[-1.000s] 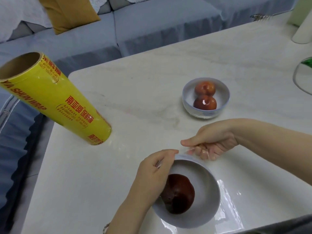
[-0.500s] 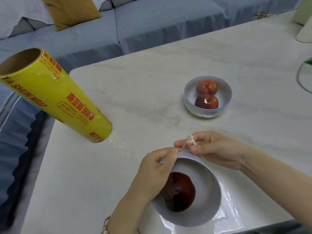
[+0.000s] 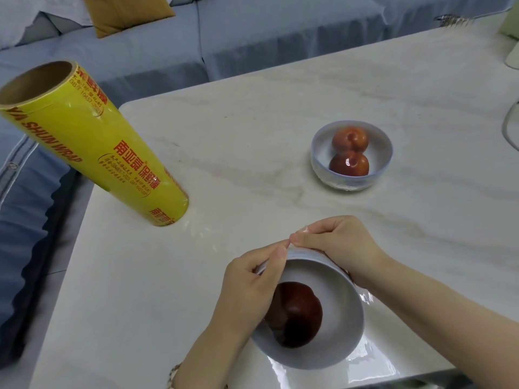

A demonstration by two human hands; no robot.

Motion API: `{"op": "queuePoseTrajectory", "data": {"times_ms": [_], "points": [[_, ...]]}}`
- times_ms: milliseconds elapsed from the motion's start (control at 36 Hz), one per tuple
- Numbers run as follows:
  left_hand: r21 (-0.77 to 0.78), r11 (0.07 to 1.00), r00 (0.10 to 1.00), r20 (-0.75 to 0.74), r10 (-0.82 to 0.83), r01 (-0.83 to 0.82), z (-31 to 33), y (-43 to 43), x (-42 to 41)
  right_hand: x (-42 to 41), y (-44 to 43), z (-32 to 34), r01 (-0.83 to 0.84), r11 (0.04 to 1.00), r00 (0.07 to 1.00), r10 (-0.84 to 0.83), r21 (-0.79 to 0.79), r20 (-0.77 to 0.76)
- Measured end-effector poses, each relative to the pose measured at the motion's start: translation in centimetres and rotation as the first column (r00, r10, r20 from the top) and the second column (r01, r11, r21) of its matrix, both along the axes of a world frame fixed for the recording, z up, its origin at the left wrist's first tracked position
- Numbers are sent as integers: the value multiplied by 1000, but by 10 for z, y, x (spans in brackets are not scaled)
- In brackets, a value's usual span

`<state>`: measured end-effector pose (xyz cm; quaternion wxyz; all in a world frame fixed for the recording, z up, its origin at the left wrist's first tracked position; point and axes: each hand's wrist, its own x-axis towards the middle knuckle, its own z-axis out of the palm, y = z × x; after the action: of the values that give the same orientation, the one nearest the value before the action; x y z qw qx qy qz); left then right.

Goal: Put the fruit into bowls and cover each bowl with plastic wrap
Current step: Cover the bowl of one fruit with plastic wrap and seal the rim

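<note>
Right hand point(image 3: 334, 245) has come in from the 1 o'clock side of the near bowl point(image 3: 337, 299) and now sits on its far rim, fingertips meeting the left thumb at the bowl's 12 o'clock. Bowl and roll have not shifted.

- Left hand point(image 3: 252, 279): fingers curled round the rim at about 10 o'clock, gripping the bowl.
- Right hand: pinches a small gathered edge of plastic wrap point(image 3: 368, 357) at the rim, the other fingers curled over the outer wall.
- Dark red fruit point(image 3: 297, 315) lies inside, toward 8 o'clock, partly behind the left hand.
- Wrap lies flat under the bowl and spreads out on the table point(image 3: 252, 153) at 4 to 5 o'clock. The mouth is not yet covered.
- Far bowl point(image 3: 317, 153) at 1 o'clock holds two red fruit point(image 3: 349, 163). A sheen over it suggests wrap, but this is not certain.
- Roll point(image 3: 92, 144) stands on end at 10 o'clock, near the table corner.

Risks, as judged:
- Film is thin and clings to itself. A bunched pinch may stick into a rope and leave gaps.
- A hard pull could tear the film or drag the bowl, which looks tipped, and roll the fruit.
- A forearm sweep could topple the roll off the corner.
</note>
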<state>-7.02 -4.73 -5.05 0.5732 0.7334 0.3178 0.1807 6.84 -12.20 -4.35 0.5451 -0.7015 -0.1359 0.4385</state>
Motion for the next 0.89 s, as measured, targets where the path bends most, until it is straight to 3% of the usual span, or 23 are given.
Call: {"op": "queuePoseTrajectory", "data": {"times_ms": [167,417,472,556,667,750,806,889], "points": [[-18,1000,1000,24,9,-8,4,-4,-1,5,3,6,-130,977,991,132,-170,-2],[56,998,1000,1,-7,7,-1,-4,-4,12,0,-1,-98,973,995,96,-207,-23],[70,998,1000,-12,1,0,0,-4,-4,18,-4,0,-78,981,994,90,-178,58],[60,998,1000,-18,21,-20,-2,-3,-6,27,-17,9,-19,995,942,52,-103,332],[35,999,999,-37,36,-35,-1,-2,-4,18,-35,31,-234,967,902,176,102,393],[28,999,999,-42,28,-27,0,-1,-3,4,-39,32,-440,898,780,394,-21,487],[22,999,999,-38,35,-35,0,-1,-3,0,-37,25,-494,861,694,472,-117,544],[19,999,998,-44,48,-47,1,-2,-4,-2,-33,20,-509,851,705,499,-130,504]]}}
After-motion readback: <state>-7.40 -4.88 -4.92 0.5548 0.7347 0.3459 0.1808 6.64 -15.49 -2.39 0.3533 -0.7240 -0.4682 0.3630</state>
